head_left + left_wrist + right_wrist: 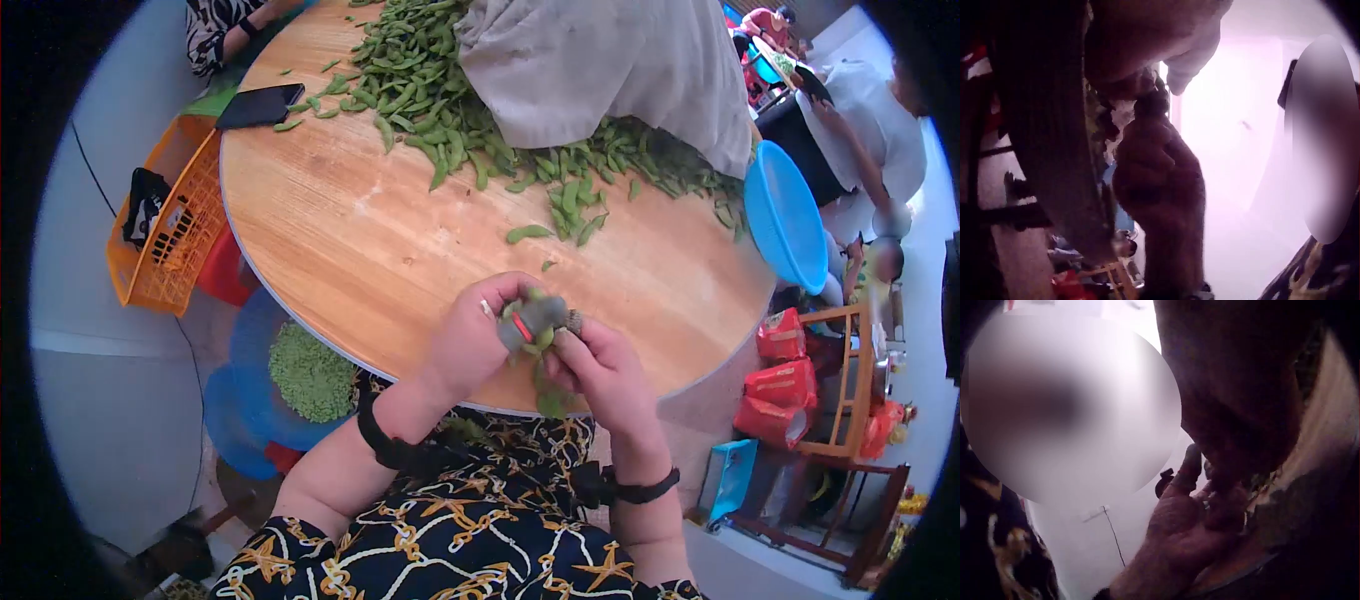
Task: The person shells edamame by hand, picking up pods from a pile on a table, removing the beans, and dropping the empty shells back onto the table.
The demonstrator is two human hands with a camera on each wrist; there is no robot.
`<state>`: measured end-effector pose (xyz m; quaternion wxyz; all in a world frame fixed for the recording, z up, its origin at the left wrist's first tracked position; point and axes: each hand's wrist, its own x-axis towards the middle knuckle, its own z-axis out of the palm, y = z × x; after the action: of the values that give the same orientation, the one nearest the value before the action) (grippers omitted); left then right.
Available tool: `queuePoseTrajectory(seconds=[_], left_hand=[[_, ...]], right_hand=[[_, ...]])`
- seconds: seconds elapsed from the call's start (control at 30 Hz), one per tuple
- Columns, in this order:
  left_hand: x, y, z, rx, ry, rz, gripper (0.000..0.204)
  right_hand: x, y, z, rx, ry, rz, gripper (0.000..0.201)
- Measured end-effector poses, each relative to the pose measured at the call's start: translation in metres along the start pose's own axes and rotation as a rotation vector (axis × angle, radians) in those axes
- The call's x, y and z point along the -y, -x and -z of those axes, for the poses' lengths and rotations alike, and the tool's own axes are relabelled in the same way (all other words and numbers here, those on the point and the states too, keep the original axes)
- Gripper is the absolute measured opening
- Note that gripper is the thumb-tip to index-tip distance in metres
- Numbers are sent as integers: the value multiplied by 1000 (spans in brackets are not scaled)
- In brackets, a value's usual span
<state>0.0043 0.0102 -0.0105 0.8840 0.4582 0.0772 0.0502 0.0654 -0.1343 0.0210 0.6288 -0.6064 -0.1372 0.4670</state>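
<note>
Close to the table's near edge, my left hand [468,338] holds a green edamame pod [545,340] at its fingertips. A grey cover with a red band [522,328] sits on its thumb. My right hand [608,375] meets it from the other side, thumb and fingers pinching at the same pod; a dark ribbed cover [574,320] caps one digit. Below the fingers is a blurred green shape [552,402]. Both wrist views are dark; the right hand [1157,165] and left hand [1188,519] appear there as silhouettes, hiding most of the pod.
Many edamame pods [420,90] lie heaped across the round wooden table [330,220], partly under a grey cloth [610,70]. A phone [262,106] rests at the left edge. Shelled beans [312,375] fill a blue basin below left. A blue basket [785,215] stands at the right edge.
</note>
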Motion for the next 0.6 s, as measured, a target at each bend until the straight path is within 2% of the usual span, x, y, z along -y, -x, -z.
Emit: queuePoseTrajectory(seconds=[0.03,0.07,0.13,0.2,0.23,0.3,0.33,0.37,0.4,0.43,0.5,0.53,0.6], left_hand=[[1,-1,1,-35,-272,-116,13],[0,0,0,-40,-268,-126,13],[-8,1,-7,-111,-212,-73,18],[-1,0,-3,-165,-281,-128,20],[3,-1,0,-216,-353,-174,23],[7,-4,2,-211,-340,-197,24],[7,-5,2,-198,-332,-219,24],[4,-4,1,-200,-329,-224,24],[-1,-1,-1,-187,-100,-101,24],[-4,0,-2,-169,128,22,23],[0,-3,4,-137,144,44,24],[1,-4,5,-106,158,69,24],[-5,-1,2,-140,97,109,25]], right_hand=[[-1,-1,-5,-164,368,203,15],[0,-2,-7,-327,733,411,13],[4,-6,-8,-330,810,426,12],[8,-8,-9,-351,944,444,10],[6,-12,-5,-345,949,445,10],[1,-22,6,-295,597,298,13],[5,-21,8,-291,600,299,13],[11,-20,9,-249,512,187,14],[16,-19,8,-207,422,75,15],[16,-20,8,-206,425,76,15],[15,-20,8,-213,273,58,13],[12,-21,7,-211,277,59,13],[4,-22,-3,-370,847,453,12]])
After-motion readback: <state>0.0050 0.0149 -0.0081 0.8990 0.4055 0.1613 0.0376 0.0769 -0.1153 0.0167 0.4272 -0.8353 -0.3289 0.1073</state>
